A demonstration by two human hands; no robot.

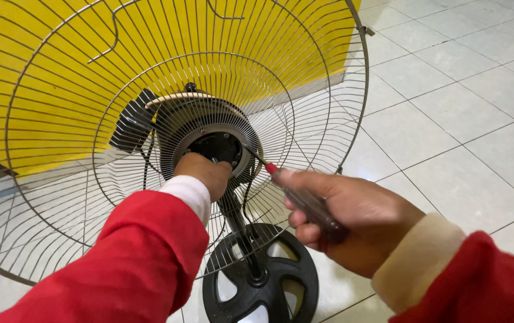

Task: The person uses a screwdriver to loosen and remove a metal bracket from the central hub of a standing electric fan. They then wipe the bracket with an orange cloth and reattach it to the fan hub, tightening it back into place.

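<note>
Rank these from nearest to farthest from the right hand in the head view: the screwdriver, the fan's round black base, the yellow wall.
1. Screwdriver: gripped in the right hand, tip toward the fan hub.
2. Round black base: on the floor, down-left of that hand.
3. Yellow wall: behind the wire guard, up-left.

**Wire, plastic, tile and cloth**

The fan guard (167,119) is thin metal wire, silvery and smooth, with a dull shine along its ribs. At its centre the motor housing (218,146) looks like dark plastic ringed by bright metal. The round base (261,281) is black plastic, smooth with a soft gloss. The screwdriver (305,200) has a slim metal shaft and a handle of translucent plastic, dark with a red tip. The sleeves (149,251) are red cloth, matt and soft, with pale knitted cuffs. The floor (466,119) is pale glazed tile, faintly glossy. The wall (41,72) behind is painted yellow, matt.
</note>
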